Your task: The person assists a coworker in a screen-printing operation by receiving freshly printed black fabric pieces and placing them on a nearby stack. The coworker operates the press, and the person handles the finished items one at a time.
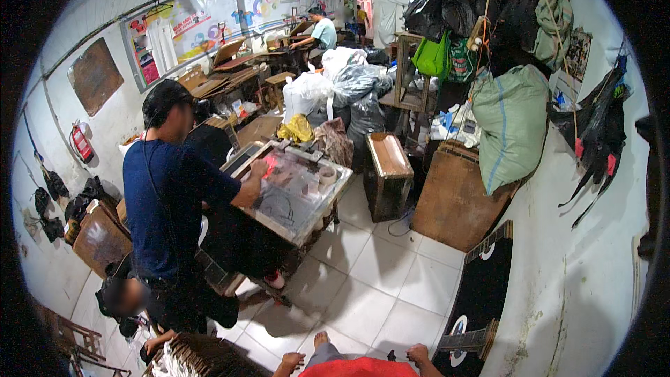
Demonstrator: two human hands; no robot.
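Note:
My left hand (292, 361) hangs low at the bottom edge, its fingers curled in, with nothing visible in them. On the other side of my red shirt (370, 368), my right hand (419, 355) is also loosely closed and looks bare. Nearest to the right hand is a long board with black cloth (477, 293) over it, which bears a round white print (458, 329). A stack of thin brown boards (209, 356) with white cloth at its side stands to the left of my left hand. My bare foot (321, 338) shows on the tiles.
A person in a navy shirt (164, 195) leans over a framed glass-topped table (296, 216), one hand on a red-lit spot. A crouching person (125, 298) is at lower left. Ahead stand a wooden box (389, 160), a brown board (447, 199) and a big green sack (509, 126).

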